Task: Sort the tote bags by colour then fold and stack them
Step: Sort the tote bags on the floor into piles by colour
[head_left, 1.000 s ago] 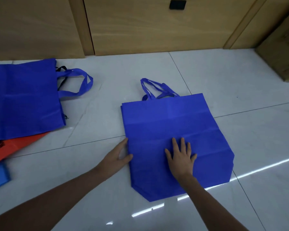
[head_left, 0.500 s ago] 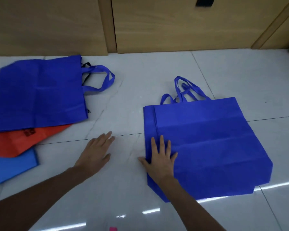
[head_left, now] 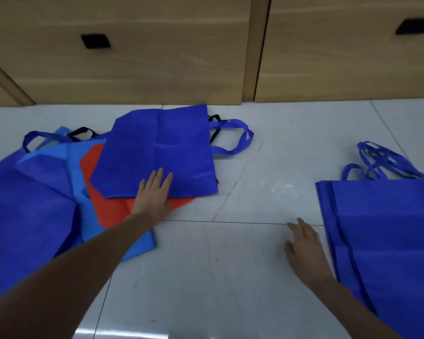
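- Where the white tiled floor (head_left: 230, 277) lies nearest the person, the right hand (head_left: 304, 250) is spread low over it with straight fingers and holds nothing; whether the palm touches the tiles cannot be told.
- Just beside that hand, towards the floor's right edge, lies a flat stack of royal-blue tote bags (head_left: 387, 241), its tangled handles (head_left: 382, 160) pointing to the far side.
- Farther off to the left, the left hand (head_left: 153, 194) rests flat, fingers straight and a little apart, on the near edge of a single royal-blue tote bag (head_left: 162, 152), gripping nothing.
- Under that bag lies a red tote bag (head_left: 113, 211), and under the red one a light-blue tote bag (head_left: 140, 243).
- At the floor's left edge, another royal-blue bag (head_left: 22, 216) overlaps the light-blue one.
- Blue handles (head_left: 240, 138) of the single bag loop out to the right, with black handles (head_left: 213, 128) beneath them.
- Along the floor's far edge stand wooden cabinets (head_left: 132, 57) with black square pulls (head_left: 95, 41).
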Demonstrator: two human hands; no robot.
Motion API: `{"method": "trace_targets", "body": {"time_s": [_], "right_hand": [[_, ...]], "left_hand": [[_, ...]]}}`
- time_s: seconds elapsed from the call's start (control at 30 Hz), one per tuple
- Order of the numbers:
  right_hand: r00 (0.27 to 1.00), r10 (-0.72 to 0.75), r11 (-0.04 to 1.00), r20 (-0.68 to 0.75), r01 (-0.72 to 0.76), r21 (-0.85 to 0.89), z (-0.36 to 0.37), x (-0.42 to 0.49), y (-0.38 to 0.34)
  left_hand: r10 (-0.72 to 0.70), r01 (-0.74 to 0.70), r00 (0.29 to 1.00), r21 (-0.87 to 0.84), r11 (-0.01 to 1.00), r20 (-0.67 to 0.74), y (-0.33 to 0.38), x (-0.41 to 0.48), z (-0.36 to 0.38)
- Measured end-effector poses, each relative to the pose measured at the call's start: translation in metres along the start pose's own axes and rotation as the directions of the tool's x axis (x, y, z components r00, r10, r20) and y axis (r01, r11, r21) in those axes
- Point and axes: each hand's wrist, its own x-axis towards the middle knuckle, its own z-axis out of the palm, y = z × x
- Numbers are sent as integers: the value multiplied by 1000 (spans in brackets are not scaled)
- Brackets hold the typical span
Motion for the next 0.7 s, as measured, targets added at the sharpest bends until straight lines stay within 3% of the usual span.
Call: {"method": "trace_targets", "body": {"time_s": [0.07,0.13,0.23,0.3,0.4,0.47,0.5,0.6,0.7], "right_hand": [[991,-122,985,56,113,132,9,6,-33],[977,-196,947,87,166,277,16,12,-63],[982,-123,869,142,37,494,14,20,-98],[979,-19,714,205,-130,688,7,24,-115],[938,110,375,328,-345,861,2,27,-122],[932,197,277,304,-350,895,2,24,-118],[939,243,310,243,-313,898,2,22,-113],[963,262,539,62,-199,819,-4,10,-88],[968,251,703,-25,-164,692,-28,5,-47]], "left_hand": [[-14,9,996,61,998,84,-7,10,4],[60,-68,997,188,980,47,-9,14,9],[118,-110,993,203,973,-27,2,9,-2],[148,-142,989,175,974,-24,24,-5,-1],[339,-356,919,-52,933,-202,69,-44,3],[440,-491,867,-257,832,-232,90,-73,6],[479,-524,851,-287,802,-215,95,-85,11],[568,-614,788,-232,754,-239,96,-102,20],[552,-578,814,-158,801,-180,79,-90,29]]}}
